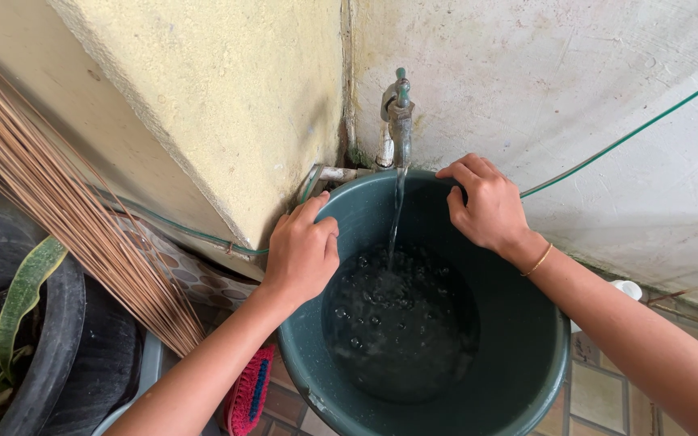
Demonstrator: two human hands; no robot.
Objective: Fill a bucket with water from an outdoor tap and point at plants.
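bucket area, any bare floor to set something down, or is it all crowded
Bare tiled floor lies right of the green bucket, below the white cap. The left is crowded: broom bristles, tyre planter, red knitted cloth. Both hands grip the rim under the tap.

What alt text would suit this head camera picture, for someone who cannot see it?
Two bare hands, the left hand and right hand, grip the rim of a dark green bucket under a wall tap that runs water into it. A stick broom leans at the left, beside a potted plant.
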